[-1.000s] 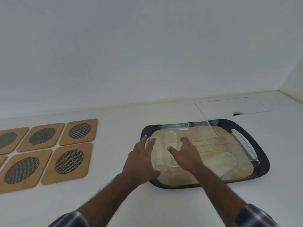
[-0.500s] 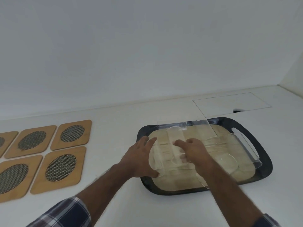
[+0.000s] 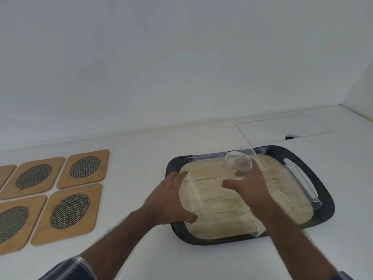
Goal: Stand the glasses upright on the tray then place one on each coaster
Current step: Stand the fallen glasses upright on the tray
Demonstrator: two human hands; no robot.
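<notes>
While the right hand (image 3: 247, 186) grips a clear drinking glass (image 3: 238, 163) tilted above the black oval-handled tray (image 3: 325, 201), the left hand (image 3: 171, 199) wraps spread fingers around another clear glass lying at the tray's left edge. Wooden mesh-centred coasters (image 3: 69, 213) sit near the counter's left edge.

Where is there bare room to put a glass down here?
Free: the white counter strip between the coasters and the tray, and the counter in front of the tray. Crowded: the tray, full of lying glasses and both hands.
</notes>
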